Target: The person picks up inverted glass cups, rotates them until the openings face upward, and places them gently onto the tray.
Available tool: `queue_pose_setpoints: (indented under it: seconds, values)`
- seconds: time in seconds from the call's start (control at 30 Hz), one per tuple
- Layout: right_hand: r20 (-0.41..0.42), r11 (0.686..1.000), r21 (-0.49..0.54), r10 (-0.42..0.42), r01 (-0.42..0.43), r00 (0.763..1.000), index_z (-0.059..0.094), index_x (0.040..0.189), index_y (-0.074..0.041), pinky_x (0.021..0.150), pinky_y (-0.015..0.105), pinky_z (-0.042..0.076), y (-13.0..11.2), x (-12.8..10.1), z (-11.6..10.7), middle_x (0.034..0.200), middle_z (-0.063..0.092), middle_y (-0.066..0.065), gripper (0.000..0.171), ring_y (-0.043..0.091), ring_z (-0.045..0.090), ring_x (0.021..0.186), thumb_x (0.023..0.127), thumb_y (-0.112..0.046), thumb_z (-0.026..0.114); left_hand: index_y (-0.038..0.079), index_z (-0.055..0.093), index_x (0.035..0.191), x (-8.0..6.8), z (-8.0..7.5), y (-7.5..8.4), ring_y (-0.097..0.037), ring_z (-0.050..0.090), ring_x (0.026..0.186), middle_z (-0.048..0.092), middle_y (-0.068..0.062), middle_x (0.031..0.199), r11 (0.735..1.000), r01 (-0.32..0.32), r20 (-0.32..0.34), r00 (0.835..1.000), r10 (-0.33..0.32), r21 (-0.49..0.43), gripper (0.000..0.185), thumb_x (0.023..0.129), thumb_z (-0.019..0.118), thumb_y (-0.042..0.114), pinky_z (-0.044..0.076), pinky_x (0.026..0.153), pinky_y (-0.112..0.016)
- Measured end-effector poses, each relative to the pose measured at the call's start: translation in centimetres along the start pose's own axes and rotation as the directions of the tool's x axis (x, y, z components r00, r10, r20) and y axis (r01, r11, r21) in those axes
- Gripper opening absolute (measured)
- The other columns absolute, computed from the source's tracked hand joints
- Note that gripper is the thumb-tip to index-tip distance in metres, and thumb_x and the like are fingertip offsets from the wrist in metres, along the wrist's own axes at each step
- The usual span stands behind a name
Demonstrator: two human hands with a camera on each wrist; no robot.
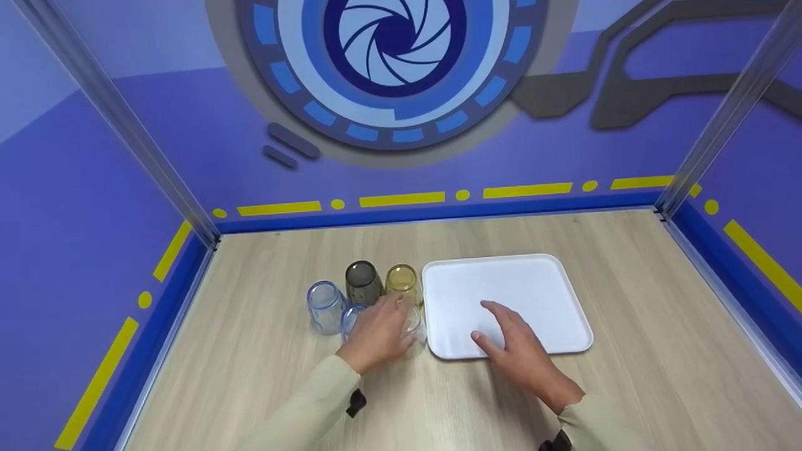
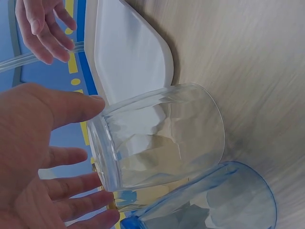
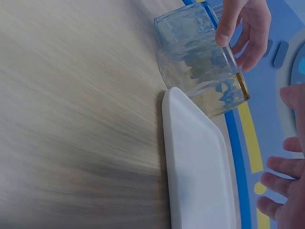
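Observation:
Several glasses stand upside down in a cluster left of a white tray [image 1: 507, 300]. My left hand [image 1: 380, 332] is over the clear glass [image 2: 162, 138] nearest the tray. Its thumb is at the edge of the upturned base, and its spread fingers reach across to the other side. Beside that glass stands a blue-tinted glass [image 2: 224, 200], partly covered by the hand in the head view. Behind are an amber glass [image 1: 401, 279] and a dark grey glass [image 1: 363, 285]. My right hand [image 1: 519, 351] hovers over the tray's front edge, fingers apart and holding nothing.
Another blue-tinted glass [image 1: 326, 308] stands at the cluster's left end. The wooden table [image 1: 250, 369] is bounded by a printed blue back wall [image 1: 432, 172] and side walls. Metal posts [image 1: 720, 113] mark the corners.

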State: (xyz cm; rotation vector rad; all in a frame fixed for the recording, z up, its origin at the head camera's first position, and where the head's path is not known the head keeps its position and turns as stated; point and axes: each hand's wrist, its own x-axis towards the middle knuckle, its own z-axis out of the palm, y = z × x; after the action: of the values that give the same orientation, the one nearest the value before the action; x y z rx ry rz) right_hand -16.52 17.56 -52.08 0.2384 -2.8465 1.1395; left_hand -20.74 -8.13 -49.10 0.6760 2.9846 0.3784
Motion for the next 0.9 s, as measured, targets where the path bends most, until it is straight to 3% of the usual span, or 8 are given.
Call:
queue_pose_setpoints:
  seconds: [0.33,0.6,0.9]
  values:
    - [-0.004,1.0,0.031,-0.007,0.008,1.0,0.045,0.142,-0.012,0.113,0.053,0.033,0.02,-0.07,0.54,0.144,0.049,0.01,0.06,0.031,0.042,0.137,0.092,-0.039,0.064,0.011,0.051,0.137,0.14,0.38,-0.17,-0.032,0.054,0.125,0.053,-0.014,0.139,0.999,-0.037,-0.043,0.998,0.037,0.014,0.059,0.086,0.07,0.032,0.05,0.098,-0.048]
    - [0.025,0.999,0.05,0.018,-0.019,1.0,0.044,0.143,-0.013,0.115,0.051,0.032,0.02,-0.06,0.54,0.146,0.047,0.009,0.061,0.029,0.041,0.138,0.092,-0.038,0.064,0.011,0.047,0.141,0.22,0.56,-0.15,-0.032,0.052,0.128,0.049,-0.014,0.143,1.0,-0.016,-0.005,1.0,0.016,-0.011,0.061,0.087,0.069,0.032,0.049,0.1,-0.05]
    - [0.038,0.998,0.06,0.032,-0.035,0.999,0.044,0.143,-0.013,0.115,0.051,0.032,0.21,-0.05,0.71,0.146,0.047,0.009,0.06,0.029,0.04,0.139,0.092,-0.036,0.064,0.008,0.049,0.139,0.45,0.73,-0.05,-0.034,0.052,0.127,0.051,-0.014,0.141,0.999,-0.039,-0.004,0.999,0.039,-0.012,0.061,0.086,0.071,0.029,0.046,0.103,-0.049]
